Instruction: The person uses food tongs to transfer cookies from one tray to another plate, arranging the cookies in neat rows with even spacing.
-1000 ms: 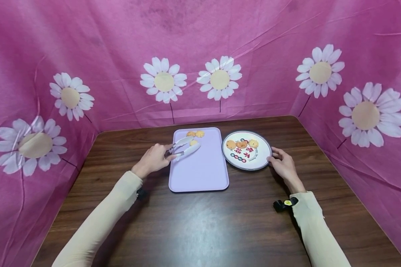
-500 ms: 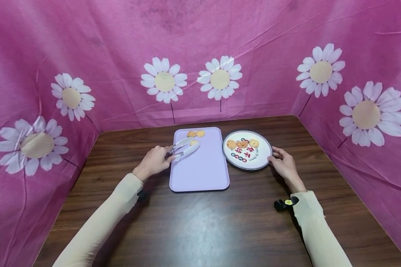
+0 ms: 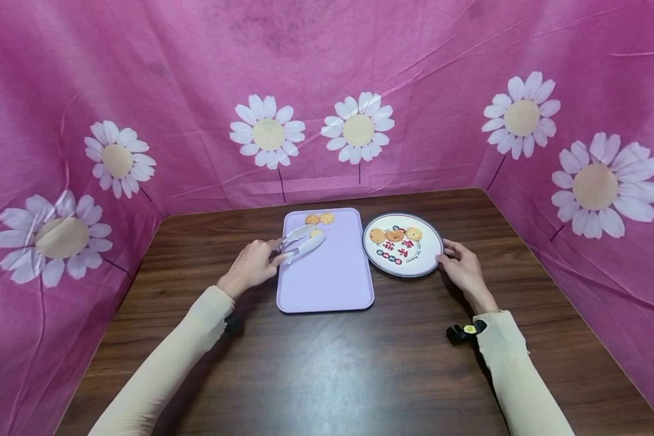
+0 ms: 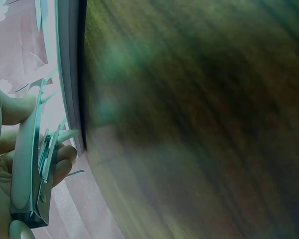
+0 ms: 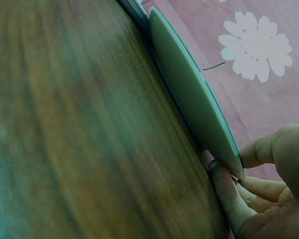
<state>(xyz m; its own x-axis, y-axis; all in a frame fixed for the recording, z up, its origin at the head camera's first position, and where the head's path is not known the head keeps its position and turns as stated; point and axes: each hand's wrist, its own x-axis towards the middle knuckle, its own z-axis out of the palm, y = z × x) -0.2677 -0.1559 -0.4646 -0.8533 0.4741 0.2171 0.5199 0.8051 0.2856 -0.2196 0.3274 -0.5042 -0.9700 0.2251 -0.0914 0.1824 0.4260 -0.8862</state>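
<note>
My left hand (image 3: 252, 263) grips a pair of tongs (image 3: 307, 247), their metal handle (image 4: 26, 154) lying along the palm in the left wrist view. The two pale tong heads stand apart over the lilac tray (image 3: 327, 287), with a small round cookie (image 3: 316, 234) between them. Behind it, two ridged golden cookies, one browner (image 3: 312, 219) and one paler (image 3: 327, 218), lie near the tray's far edge. On the right, my right hand (image 3: 463, 269) pinches the rim of a white plate (image 3: 427, 257). Three cookies (image 3: 395, 235) lie in a row on that plate.
Tray and plate sit side by side, nearly touching, on a dark wooden table (image 3: 327, 375). A pink cloth (image 3: 327, 66) printed with daisies encloses the back and both sides. Each wrist wears a small black camera, the right one (image 3: 458, 334) in plain sight.
Over the last second the tong heads have drawn slightly closer around the small cookie. The right hand and the plate have stayed in place.
</note>
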